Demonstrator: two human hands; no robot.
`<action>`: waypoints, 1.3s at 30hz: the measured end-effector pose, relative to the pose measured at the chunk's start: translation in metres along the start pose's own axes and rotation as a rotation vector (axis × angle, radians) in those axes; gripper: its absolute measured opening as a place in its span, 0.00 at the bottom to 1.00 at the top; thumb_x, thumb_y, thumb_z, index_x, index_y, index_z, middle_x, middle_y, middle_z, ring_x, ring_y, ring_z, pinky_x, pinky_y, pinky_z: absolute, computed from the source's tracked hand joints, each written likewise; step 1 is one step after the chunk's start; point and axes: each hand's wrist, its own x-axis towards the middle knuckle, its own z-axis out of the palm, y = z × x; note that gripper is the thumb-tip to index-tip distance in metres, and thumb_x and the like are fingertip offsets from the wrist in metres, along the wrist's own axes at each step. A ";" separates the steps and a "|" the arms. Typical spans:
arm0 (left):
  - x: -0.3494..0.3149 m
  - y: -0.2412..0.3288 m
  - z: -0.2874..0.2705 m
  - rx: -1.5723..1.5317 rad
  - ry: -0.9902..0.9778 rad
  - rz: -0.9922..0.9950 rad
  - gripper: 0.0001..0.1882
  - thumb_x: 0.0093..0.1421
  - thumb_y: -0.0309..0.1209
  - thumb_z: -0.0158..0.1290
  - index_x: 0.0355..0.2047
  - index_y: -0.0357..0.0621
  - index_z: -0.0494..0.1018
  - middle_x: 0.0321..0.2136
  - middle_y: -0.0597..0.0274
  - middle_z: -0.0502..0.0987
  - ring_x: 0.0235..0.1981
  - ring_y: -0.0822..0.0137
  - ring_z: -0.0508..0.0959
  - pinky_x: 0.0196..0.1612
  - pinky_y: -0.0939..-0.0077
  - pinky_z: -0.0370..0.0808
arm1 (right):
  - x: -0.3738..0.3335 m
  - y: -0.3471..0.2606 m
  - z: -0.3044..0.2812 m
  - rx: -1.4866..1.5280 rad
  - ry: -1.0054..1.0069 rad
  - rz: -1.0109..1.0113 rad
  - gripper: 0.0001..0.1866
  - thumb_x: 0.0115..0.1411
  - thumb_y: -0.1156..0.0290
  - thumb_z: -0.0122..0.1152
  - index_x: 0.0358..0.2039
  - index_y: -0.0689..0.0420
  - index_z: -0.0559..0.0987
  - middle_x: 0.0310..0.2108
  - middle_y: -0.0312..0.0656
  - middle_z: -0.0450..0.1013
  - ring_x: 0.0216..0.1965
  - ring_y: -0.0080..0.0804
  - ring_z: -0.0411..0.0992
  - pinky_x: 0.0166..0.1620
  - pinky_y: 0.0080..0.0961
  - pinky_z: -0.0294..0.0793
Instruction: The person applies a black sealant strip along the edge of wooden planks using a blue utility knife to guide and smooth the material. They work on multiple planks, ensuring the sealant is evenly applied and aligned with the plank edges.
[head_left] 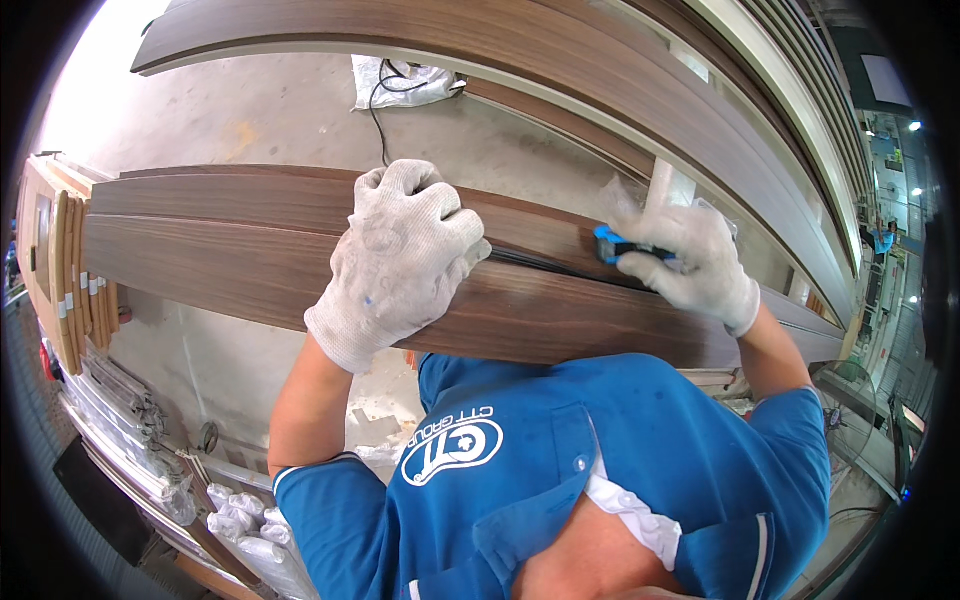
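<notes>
A long brown wood-grain profile (240, 262) with a groove along it lies across in front of me. My left hand (405, 255), in a white knitted glove, is closed in a fist over it, around a thin black strip (545, 262). To the right the strip runs along the groove; past the fist a black cord rises to a white bag (418, 84) on the floor. In my gloved right hand (690, 265) is a blue-and-black hand tool (622, 247), held over the groove where the strip lies. The tool's working end is hidden.
More brown profiles (440, 30) lie on a rack at the far side and right. Wooden panels (62, 260) stand stacked at the left. Wrapped bundles (250, 525) lie at lower left. A person (882, 238) in blue is far off at right.
</notes>
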 end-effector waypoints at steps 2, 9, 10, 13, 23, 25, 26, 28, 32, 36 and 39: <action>-0.001 0.000 -0.001 -0.012 0.000 0.003 0.06 0.54 0.34 0.67 0.29 0.48 0.83 0.31 0.63 0.79 0.49 0.54 0.76 0.56 0.53 0.70 | -0.019 0.004 -0.006 -0.052 -0.039 0.013 0.18 0.54 0.65 0.78 0.46 0.51 0.87 0.27 0.39 0.80 0.28 0.38 0.79 0.30 0.34 0.75; 0.002 0.003 -0.003 0.008 -0.014 0.004 0.06 0.56 0.34 0.67 0.29 0.47 0.83 0.32 0.63 0.80 0.50 0.53 0.75 0.57 0.53 0.69 | -0.014 0.007 0.003 -0.085 -0.075 -0.062 0.17 0.57 0.65 0.75 0.48 0.49 0.86 0.27 0.37 0.80 0.28 0.37 0.79 0.31 0.35 0.75; 0.002 0.004 -0.003 0.014 -0.005 0.007 0.06 0.56 0.34 0.66 0.29 0.47 0.83 0.32 0.63 0.80 0.51 0.53 0.75 0.57 0.52 0.69 | -0.007 0.005 0.006 -0.092 -0.071 -0.093 0.17 0.58 0.64 0.74 0.48 0.49 0.86 0.27 0.37 0.80 0.28 0.37 0.79 0.31 0.36 0.75; 0.001 0.003 -0.002 0.012 -0.014 -0.004 0.06 0.56 0.34 0.66 0.29 0.46 0.83 0.33 0.63 0.80 0.52 0.53 0.75 0.57 0.52 0.69 | 0.012 -0.005 0.010 -0.186 -0.146 -0.116 0.17 0.57 0.63 0.75 0.48 0.49 0.86 0.27 0.37 0.81 0.29 0.38 0.79 0.32 0.37 0.75; 0.006 0.003 -0.007 0.033 -0.072 -0.025 0.08 0.57 0.37 0.66 0.29 0.46 0.82 0.32 0.62 0.80 0.50 0.53 0.75 0.56 0.53 0.70 | 0.060 -0.026 0.042 -0.171 -0.078 -0.211 0.15 0.63 0.57 0.68 0.48 0.46 0.82 0.23 0.40 0.75 0.26 0.44 0.78 0.27 0.41 0.75; 0.011 -0.006 -0.015 -0.036 -0.095 0.059 0.10 0.56 0.40 0.67 0.29 0.48 0.82 0.30 0.63 0.80 0.47 0.55 0.76 0.55 0.54 0.70 | 0.057 -0.030 0.045 -0.212 -0.033 -0.189 0.15 0.63 0.56 0.68 0.48 0.46 0.82 0.23 0.40 0.75 0.26 0.43 0.78 0.26 0.41 0.75; 0.014 -0.015 -0.021 -0.059 -0.172 0.053 0.12 0.56 0.42 0.67 0.28 0.48 0.82 0.29 0.64 0.80 0.46 0.56 0.77 0.55 0.55 0.70 | 0.055 -0.031 0.047 -0.232 0.008 -0.194 0.16 0.63 0.56 0.69 0.48 0.46 0.82 0.23 0.40 0.75 0.26 0.42 0.78 0.26 0.40 0.74; 0.017 -0.039 -0.036 -0.035 -0.185 0.125 0.14 0.53 0.45 0.69 0.27 0.50 0.82 0.27 0.65 0.80 0.43 0.58 0.77 0.54 0.57 0.70 | 0.050 -0.035 0.051 -0.277 0.124 -0.194 0.16 0.62 0.56 0.69 0.48 0.46 0.82 0.23 0.38 0.74 0.25 0.41 0.78 0.25 0.39 0.74; 0.014 -0.122 -0.082 0.066 -0.168 0.065 0.22 0.46 0.50 0.73 0.19 0.46 0.78 0.21 0.60 0.76 0.32 0.56 0.76 0.44 0.60 0.72 | 0.030 -0.038 0.058 -0.335 0.266 -0.138 0.18 0.60 0.57 0.72 0.49 0.46 0.83 0.28 0.35 0.77 0.29 0.37 0.78 0.30 0.36 0.76; -0.034 -0.230 -0.188 0.101 -0.246 -0.509 0.13 0.52 0.33 0.72 0.29 0.42 0.79 0.24 0.63 0.74 0.28 0.67 0.70 0.36 0.68 0.70 | 0.022 -0.035 0.066 -0.318 0.357 -0.083 0.18 0.60 0.58 0.72 0.50 0.47 0.84 0.30 0.34 0.78 0.33 0.36 0.79 0.34 0.35 0.77; -0.106 -0.281 -0.243 -0.103 -0.091 -0.610 0.09 0.53 0.24 0.69 0.31 0.41 0.79 0.27 0.70 0.75 0.30 0.72 0.72 0.36 0.75 0.70 | 0.023 -0.037 0.068 -0.315 0.371 -0.071 0.18 0.60 0.58 0.71 0.50 0.49 0.84 0.32 0.36 0.80 0.33 0.37 0.79 0.35 0.35 0.76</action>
